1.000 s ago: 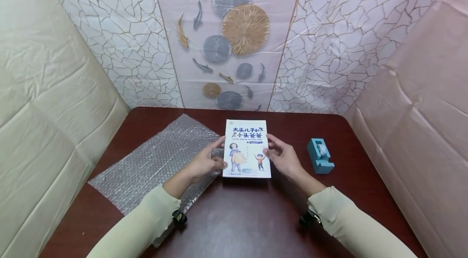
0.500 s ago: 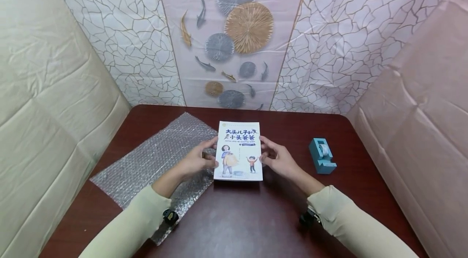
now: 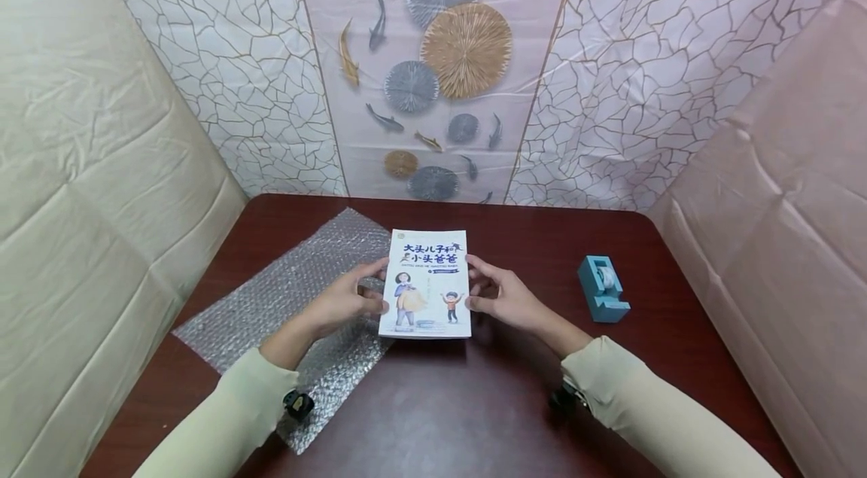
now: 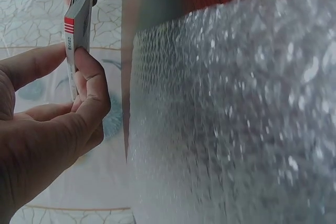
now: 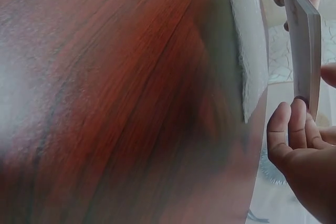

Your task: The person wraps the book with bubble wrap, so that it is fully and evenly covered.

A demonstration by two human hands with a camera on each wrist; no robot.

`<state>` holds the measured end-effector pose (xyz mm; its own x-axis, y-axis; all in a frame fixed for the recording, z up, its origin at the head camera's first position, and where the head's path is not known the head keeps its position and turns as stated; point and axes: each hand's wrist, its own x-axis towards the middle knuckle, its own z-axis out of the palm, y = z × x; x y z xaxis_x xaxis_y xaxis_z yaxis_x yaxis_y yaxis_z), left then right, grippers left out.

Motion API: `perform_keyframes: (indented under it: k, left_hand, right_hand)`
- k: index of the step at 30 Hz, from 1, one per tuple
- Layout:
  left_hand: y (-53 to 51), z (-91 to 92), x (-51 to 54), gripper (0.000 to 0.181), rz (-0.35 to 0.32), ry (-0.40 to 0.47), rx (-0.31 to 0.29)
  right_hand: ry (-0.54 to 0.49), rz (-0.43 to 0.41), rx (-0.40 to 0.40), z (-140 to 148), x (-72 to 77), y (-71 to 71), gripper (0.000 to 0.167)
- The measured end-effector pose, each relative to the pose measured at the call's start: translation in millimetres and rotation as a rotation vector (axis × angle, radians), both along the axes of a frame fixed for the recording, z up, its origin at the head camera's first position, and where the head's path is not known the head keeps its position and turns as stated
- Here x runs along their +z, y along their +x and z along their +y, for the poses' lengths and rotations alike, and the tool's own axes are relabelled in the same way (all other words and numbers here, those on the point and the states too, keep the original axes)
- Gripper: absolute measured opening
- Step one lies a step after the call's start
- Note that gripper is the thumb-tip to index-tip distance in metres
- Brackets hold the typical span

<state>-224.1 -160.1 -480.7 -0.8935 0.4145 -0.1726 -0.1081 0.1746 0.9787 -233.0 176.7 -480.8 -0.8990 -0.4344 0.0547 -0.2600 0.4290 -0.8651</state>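
Note:
A white paperback book [image 3: 428,286] with a blue title and drawn figures faces up in the head view. My left hand [image 3: 342,301] grips its left edge, thumb on one side and fingers beneath, as the left wrist view shows along the spine [image 4: 70,45]. On the opposite edge, my right hand [image 3: 504,293] holds the book between thumb and fingers. Both wrist views show the book raised off the table. Beneath and left of it lies a sheet of bubble wrap [image 3: 284,305], partly covered by my left hand and forearm.
A teal tape dispenser [image 3: 603,290] with a roll of clear tape stands on the right side of the dark red-brown table [image 3: 433,403]. Patterned cloth [image 3: 433,71] hangs behind the table, and pale padded cloth walls [image 3: 101,162] flank it.
Both hands have carried the book to the left and slightly nearer, so it now overlaps the right edge of the bubble wrap. The tape dispenser stays in its place.

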Motion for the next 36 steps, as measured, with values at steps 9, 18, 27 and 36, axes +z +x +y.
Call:
perform_keyframes:
  k: [9,18,27,36]
  left_hand:
    - [2.9,-17.8,-2.1,0.094,-0.022,-0.004,-0.012]
    - [3.8,-37.9,-3.4,0.090,-0.021,-0.046,0.021]
    - [4.8,-51.7,-2.9,0.086,-0.038,-0.079,0.079]
    - [8.2,-64.6,-8.1,0.078,-0.035,-0.113,0.168]
  right_hand:
    - [0.035,-0.011,0.049,-12.6,-6.1,-1.2,0.084]
    - [0.085,-0.018,0.073,-32.8,-2.7,-4.7,0.084]
    - [0.107,0.015,0.120,-49.2,-3.5,-12.2,0.082]
    - [0.105,0.015,0.160,-67.4,-7.4,-14.3,0.077]
